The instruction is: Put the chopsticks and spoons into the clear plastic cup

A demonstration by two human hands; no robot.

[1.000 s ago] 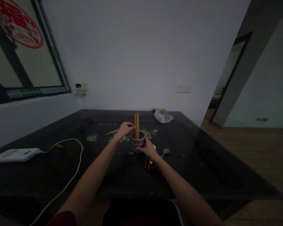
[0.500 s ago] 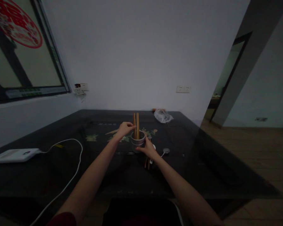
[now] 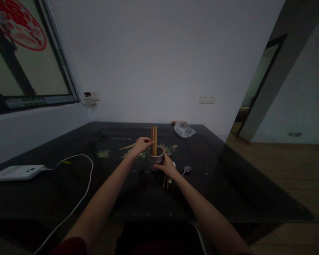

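Note:
Near the middle of the dark table stands a metal cup (image 3: 154,163) with several wooden chopsticks (image 3: 155,136) upright in it. My left hand (image 3: 142,144) pinches chopsticks above the rim; how many are in its fingers I cannot tell. My right hand (image 3: 167,165) is wrapped round the cup's right side, thumb across the front. Beneath and beside the right wrist lie more chopsticks (image 3: 166,182), partly hidden, along with a white-handled utensil (image 3: 170,180) whose kind I cannot make out. To the right rests a metal spoon (image 3: 187,169), its handle partly covered by my arm.
A white device (image 3: 17,173) with a white cable (image 3: 89,180) lies on the table's left. At the back, a crumpled clear plastic bag (image 3: 184,130) sits near the wall. A long dark object (image 3: 248,187) lies on the right of the table (image 3: 201,202).
The chopsticks at my left fingers stand closer together than before. My left hand has shifted very slightly right; the right hand keeps its hold on the cup.

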